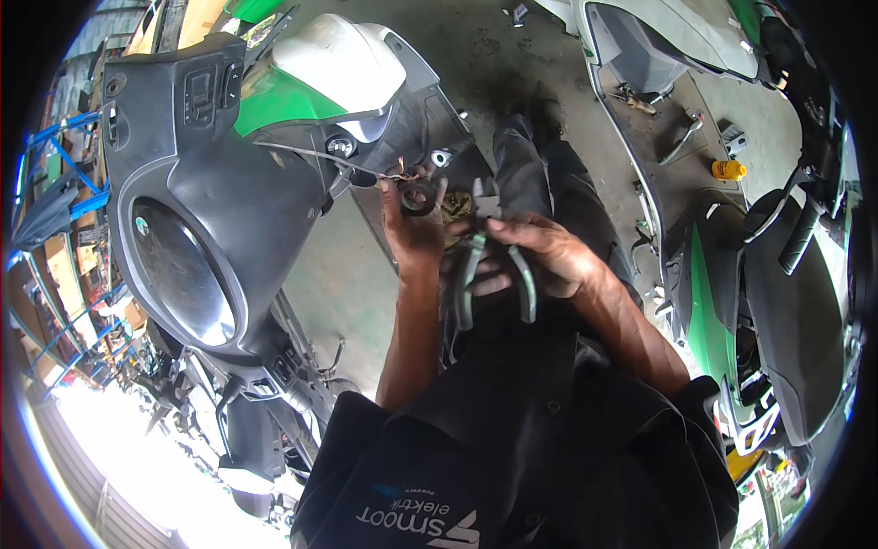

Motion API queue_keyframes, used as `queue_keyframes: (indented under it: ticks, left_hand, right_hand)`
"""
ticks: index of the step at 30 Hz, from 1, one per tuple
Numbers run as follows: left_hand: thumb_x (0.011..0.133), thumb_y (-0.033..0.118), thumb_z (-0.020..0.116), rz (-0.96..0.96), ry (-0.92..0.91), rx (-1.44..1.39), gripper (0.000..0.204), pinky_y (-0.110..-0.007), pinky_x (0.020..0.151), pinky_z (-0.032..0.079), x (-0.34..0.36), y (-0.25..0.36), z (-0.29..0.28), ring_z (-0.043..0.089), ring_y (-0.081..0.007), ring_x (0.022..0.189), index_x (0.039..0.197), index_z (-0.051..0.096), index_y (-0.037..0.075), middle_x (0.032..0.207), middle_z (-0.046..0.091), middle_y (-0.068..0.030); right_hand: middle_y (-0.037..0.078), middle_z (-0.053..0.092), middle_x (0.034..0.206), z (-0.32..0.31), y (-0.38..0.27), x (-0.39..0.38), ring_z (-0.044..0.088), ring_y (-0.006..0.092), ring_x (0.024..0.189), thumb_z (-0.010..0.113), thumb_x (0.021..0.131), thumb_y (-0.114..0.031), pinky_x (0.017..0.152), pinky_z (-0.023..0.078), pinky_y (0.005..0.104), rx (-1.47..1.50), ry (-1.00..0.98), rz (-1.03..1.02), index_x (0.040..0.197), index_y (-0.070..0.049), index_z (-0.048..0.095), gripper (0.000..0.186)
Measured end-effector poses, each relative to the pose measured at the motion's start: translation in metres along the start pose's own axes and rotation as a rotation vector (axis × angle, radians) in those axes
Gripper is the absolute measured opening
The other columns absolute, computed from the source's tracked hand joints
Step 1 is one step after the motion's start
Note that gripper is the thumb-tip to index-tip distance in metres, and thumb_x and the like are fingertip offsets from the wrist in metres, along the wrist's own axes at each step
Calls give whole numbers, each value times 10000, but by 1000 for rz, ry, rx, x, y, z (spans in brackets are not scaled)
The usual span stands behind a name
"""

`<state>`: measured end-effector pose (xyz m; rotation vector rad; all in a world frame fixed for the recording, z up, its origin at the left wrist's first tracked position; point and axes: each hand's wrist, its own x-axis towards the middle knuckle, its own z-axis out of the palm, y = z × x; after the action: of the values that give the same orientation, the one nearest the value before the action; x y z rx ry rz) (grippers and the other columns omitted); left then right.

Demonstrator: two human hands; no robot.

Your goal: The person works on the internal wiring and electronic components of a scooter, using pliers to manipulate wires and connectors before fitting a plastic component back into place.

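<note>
Pliers, wire and tape between two hands. I see the pliers (489, 206) in the right hand (553, 256), in front of the wearer's body, metal nose pointing away. I judge them hard, stiff and fairly weighty for their size; the two green-grey handles, standing apart, look the surest hold, and the bare metal could be slick. The right hand grips them, thumb near the pivot, with some fingers hidden behind the handles. The left hand (413, 236), just beside, carries a dark roll of tape (420, 210) between thumb and fingers; the wire (343, 161) reaches that thumb, though I cannot tell how firmly it is pinched. I expect the wire to bend easily, its frayed copper end (401, 170) being the fragile part, best held by the covered length. The wire runs from the green-and-white scooter (338, 69). Pale printing crosses the dark shirt (585, 430), inverted from my view. A round badge (142, 224) on the grey panel (224, 188) and the yellow bottle (729, 170) carry nothing I can make out.
</note>
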<state>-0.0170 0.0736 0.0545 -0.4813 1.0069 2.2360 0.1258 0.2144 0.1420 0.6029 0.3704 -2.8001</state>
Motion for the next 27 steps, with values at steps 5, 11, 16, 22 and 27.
queue_keyframes:
  ticks: [5,11,16,22,27]
  left_hand:
    - [1032,419,553,-208,-291,-259,376,-446,963,545,-22,11,10,651,-238,1119,1168,679,92,1187,690,-77]
    - [1091,412,377,352,-275,325,499,-414,990,555,-22,-17,-24,638,-257,1192,1426,496,62,1396,581,-140]
    - [1096,384,360,59,-552,-173,504,-411,996,575,-18,-1,-12,648,-284,1191,1433,473,27,1381,583,-185]
    - [1088,419,359,-347,-505,-477,523,-444,830,567,4,6,-58,635,-273,921,1413,472,25,1115,645,-176]
    - [1084,365,401,-428,-401,-599,481,-385,510,622,-10,8,-34,721,-242,618,1333,534,-26,897,733,-159]
  right_hand:
    - [170,675,1173,11,6,27,697,282,1055,620,1020,-296,894,612,430,72,-50,38,1292,23,546,426]
    - [163,674,1155,15,20,60,703,278,1022,629,1017,-297,871,612,433,136,-64,30,1258,22,550,407]
    - [150,674,1109,20,17,60,704,282,1002,640,1012,-289,841,619,407,154,-49,34,1242,18,548,394]
    - [151,691,1078,24,23,65,713,263,972,646,1006,-314,806,622,378,144,-28,10,1232,-4,564,393]
    - [121,711,1036,29,21,65,722,222,896,634,1000,-396,724,618,326,63,3,1,1176,-30,616,407]
